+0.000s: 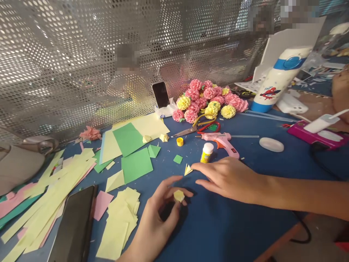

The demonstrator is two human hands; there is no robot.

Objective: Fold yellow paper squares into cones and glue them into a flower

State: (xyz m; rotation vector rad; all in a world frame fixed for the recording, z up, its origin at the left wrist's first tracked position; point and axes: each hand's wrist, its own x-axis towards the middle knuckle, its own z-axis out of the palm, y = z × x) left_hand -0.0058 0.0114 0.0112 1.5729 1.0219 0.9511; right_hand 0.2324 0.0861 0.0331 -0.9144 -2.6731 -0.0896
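Thumb and fingers of my left hand pinch a small yellow folded paper piece above the blue table. My right hand has its fingers stretched out and apart. Its index fingertip is at another small folded yellow paper and appears to touch it. Just behind that hand stands an uncapped glue stick; a yellow cap sits to its left. A small green paper square lies near the folded paper. Two more folded yellow pieces, one of them this paper piece, lie farther back.
Scissors and a pink glue gun lie before a heap of paper flowers. Yellow sheets, green sheets and a dark phone are at left. A bottle and magenta power strip stand right.
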